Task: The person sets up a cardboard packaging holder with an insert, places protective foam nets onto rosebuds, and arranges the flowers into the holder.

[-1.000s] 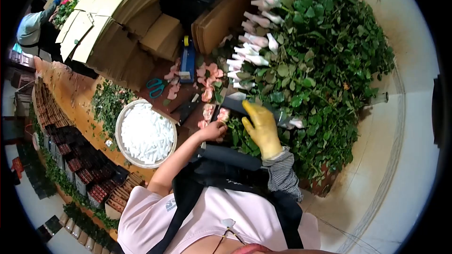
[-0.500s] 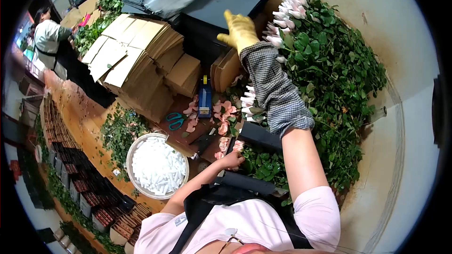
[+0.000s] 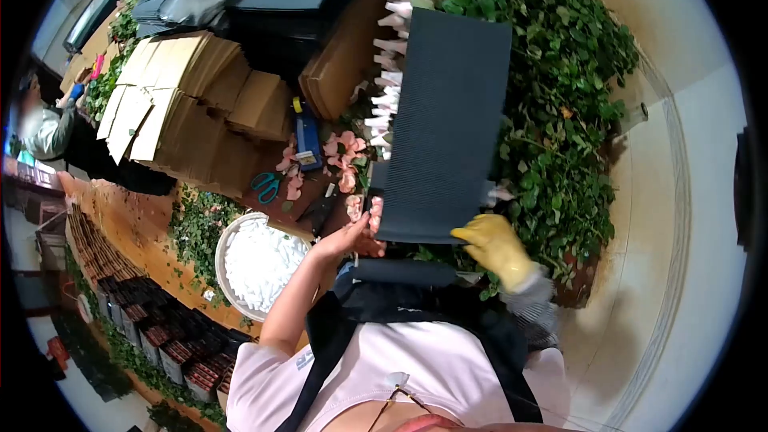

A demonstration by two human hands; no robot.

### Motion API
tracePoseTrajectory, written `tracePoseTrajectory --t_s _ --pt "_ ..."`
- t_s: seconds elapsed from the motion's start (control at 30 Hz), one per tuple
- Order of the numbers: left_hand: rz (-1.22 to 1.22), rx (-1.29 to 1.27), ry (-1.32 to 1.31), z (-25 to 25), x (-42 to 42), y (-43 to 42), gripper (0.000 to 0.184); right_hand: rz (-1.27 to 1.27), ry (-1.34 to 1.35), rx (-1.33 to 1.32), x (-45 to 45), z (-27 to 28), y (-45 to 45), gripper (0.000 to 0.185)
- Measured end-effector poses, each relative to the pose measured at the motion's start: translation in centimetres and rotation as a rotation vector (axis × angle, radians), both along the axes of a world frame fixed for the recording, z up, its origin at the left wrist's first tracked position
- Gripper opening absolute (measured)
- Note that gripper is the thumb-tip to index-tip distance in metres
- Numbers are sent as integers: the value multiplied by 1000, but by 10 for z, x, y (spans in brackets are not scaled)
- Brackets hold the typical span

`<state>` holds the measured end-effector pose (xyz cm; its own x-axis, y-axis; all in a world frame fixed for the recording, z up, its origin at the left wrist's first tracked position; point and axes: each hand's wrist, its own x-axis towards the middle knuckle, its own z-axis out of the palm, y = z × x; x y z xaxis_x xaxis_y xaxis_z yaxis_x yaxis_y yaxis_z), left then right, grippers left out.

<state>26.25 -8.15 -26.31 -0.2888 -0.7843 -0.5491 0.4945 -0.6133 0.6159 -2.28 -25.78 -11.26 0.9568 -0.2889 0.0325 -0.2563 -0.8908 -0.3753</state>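
A black ribbed sheet (image 3: 448,120) lies slanted over the leafy rose stems, its lower edge close to my body. At its lower right corner, my right hand (image 3: 500,250), in a yellow glove, pinches the edge. My bare left hand (image 3: 354,240) is beside the lower left corner, fingers apart, against pink rose heads (image 3: 376,212). The sheet hides most of the stems under it. A rolled dark edge (image 3: 404,272) runs below, near my apron. White-sleeved rose heads (image 3: 390,88) stick out along the sheet's left side.
Left of my arm stands a round tub of white sleeves (image 3: 260,264). Beyond it are teal scissors (image 3: 266,186), a blue tape dispenser (image 3: 306,140), loose petals and stacked cardboard (image 3: 172,112). A large leafy pile (image 3: 560,112) fills the right. A co-worker (image 3: 60,136) stands far left.
My right hand has come back from the dark stack at the top, and the black sheet now covers the stems. My left hand stays by the rose heads, its fingers more spread. The view has shifted.
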Motion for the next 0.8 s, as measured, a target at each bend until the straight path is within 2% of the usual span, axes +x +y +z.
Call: tracePoseTrajectory --t_s 0.03,0.1,0.13,0.2,0.27,0.33,0.37,0.4,0.43,0.5,0.53,0.6,0.63,0.67,0.7,0.77,0.8 --pt "-95 -39 -282 -42 -3 -6 62 32 -43 22 -10 -46 4 32" --pt "-336 -13 -777 -25 -10 -21 53 15 15 46 -12 -93 13 40" --pt "15 -52 -656 -34 -23 -16 52 -1 29 100 -13 -109 15 46" --pt "-47 -129 -1039 -54 -17 -10 45 -129 191 275 -11 -108 19 54" --pt "116 -76 -1216 -62 -20 2 43 -62 65 521 8 -89 11 61" --pt "97 4 -1166 -67 -22 11 44 -15 -141 641 38 -77 14 67" --pt "156 1 -1171 -70 -26 13 46 54 -219 546 50 -95 15 71" --pt "215 0 -1173 -74 -29 15 48 70 -119 301 59 -114 18 79" --pt "125 -57 -1321 -80 -26 13 53 68 52 136 64 -129 19 83" --pt "53 -87 -1403 -71 -28 9 55 125 340 -121 70 -136 21 90" --pt "-3 -120 -1488 -66 -25 4 57 120 333 -122 75 -139 20 90" --pt "-86 -147 -1519 -70 -22 7 59 144 487 -272 79 -151 26 88" --pt "-164 -163 -1578 -69 -22 7 60 80 456 -387 80 -185 35 86" --pt "-242 -195 -1638 -68 -21 0 61 59 545 -419 84 -185 43 71" --pt "-320 -205 -1674 -65 -17 -4 60 34 609 -392 91 -187 48 69" --pt "-477 -253 -1807 -52 -16 -5 54 -27 673 -280 104 -195 53 103" --pt "-574 -300 -1814 -33 -15 -9 43 -45 670 -209 109 -212 54 122"
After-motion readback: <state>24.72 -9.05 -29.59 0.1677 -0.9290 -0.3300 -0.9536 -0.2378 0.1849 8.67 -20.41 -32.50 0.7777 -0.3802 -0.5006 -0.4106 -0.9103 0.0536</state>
